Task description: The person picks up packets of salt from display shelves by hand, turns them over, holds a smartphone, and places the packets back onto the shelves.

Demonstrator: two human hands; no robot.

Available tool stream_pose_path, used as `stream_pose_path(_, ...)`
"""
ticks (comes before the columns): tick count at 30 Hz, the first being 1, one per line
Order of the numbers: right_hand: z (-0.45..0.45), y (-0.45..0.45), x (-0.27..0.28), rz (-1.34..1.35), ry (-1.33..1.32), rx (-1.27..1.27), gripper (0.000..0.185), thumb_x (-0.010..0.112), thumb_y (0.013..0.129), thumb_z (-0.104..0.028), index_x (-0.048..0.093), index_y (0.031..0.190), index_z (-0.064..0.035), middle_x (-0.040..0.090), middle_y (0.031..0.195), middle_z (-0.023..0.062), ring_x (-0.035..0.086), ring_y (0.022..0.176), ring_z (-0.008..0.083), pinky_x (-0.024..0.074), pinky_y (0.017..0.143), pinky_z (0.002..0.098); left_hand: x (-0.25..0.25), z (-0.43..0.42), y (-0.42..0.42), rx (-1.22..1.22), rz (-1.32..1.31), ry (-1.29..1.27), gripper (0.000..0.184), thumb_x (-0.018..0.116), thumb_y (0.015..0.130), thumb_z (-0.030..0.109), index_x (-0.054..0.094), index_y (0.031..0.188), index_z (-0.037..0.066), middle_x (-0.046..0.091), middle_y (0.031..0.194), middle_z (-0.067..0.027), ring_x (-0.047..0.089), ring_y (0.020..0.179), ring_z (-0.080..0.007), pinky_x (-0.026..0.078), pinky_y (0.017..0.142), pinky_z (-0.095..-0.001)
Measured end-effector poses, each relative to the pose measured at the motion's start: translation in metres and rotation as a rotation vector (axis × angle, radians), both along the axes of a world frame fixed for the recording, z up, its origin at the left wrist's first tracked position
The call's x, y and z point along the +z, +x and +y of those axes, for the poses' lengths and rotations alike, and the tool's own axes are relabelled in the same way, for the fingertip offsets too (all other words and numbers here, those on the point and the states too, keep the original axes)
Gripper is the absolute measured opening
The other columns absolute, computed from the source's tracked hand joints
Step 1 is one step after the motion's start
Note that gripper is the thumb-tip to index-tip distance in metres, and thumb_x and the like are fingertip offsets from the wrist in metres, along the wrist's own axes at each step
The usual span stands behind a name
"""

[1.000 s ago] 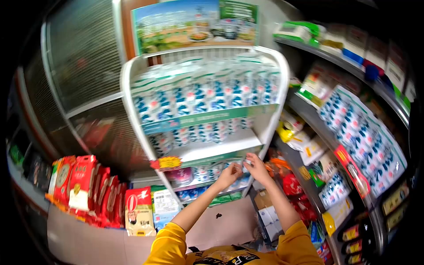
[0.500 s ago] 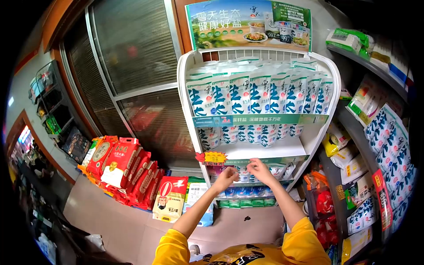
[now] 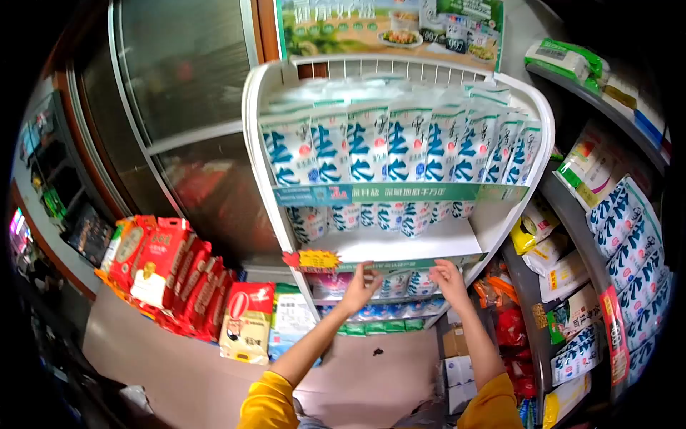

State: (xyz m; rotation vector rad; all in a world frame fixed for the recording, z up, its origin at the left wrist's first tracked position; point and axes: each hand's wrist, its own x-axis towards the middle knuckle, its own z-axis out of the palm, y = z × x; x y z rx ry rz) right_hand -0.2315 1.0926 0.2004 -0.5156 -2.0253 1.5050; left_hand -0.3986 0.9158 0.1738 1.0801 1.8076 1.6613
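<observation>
My left hand [image 3: 363, 288] is raised in front of the lower tier of a white display rack [image 3: 436, 247]. Its fingers are slightly bent and apart, with nothing visible in them. To the right, my right hand [image 3: 448, 280] hovers by the same tier, fingers loosely curled and apart, also without anything visible. Between the hands stand white-and-blue salt bags [image 3: 394, 284], partly hidden behind the fingers. Rows of similar salt bags [image 3: 368, 146] fill the upper tier. A green strip [image 3: 429, 191] runs across the rack's front, and a yellow starburst tag [image 3: 319, 259] hangs near my left hand.
Red bags [image 3: 168, 268] are stacked on the floor at left, beside a beige-and-red bag [image 3: 246, 322]. A dark shelf [image 3: 532, 314] with packed bags curves along the right. Cartons [image 3: 457, 365] stand low between rack and shelf. Sliding glass doors [image 3: 189, 68] are behind.
My view has moved nearer the rack. My hands have spread farther apart, the right one shifting right. Cartons at lower right have come into view.
</observation>
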Motion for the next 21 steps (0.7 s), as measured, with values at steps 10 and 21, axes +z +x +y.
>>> stream_pose_path(10, 0.059, -0.003, 0.004, 0.152, 0.056, -0.103, 0.027, 0.050, 0.082, -0.005, 0.043, 0.106, 0.0038, 0.056, 0.088, 0.0107, 0.054, 0.082, 0.0146, 0.0422, 0.076, 0.0237, 0.035, 0.035, -0.047, 0.084, 0.758, -0.122, 0.036, 0.056, 0.076, 0.018, 0.045, 0.106, 0.001, 0.049, 0.107, -0.0172, 0.045, 0.103, -0.0306, 0.035, 0.087, -0.0362)
stream_pose_path(21, 0.134, -0.079, -0.034, 0.065, 0.347, -0.113, 0.063, 0.069, 0.065, -0.022, 0.037, 0.113, 0.0049, 0.048, 0.104, 0.0173, 0.048, 0.097, 0.0226, 0.0395, 0.083, 0.0322, -0.016, 0.134, -0.070, 0.054, 0.379, -0.052, 0.057, 0.060, 0.076, 0.026, 0.033, 0.119, 0.000, 0.044, 0.115, -0.0175, 0.041, 0.110, -0.0264, 0.036, 0.087, -0.0346)
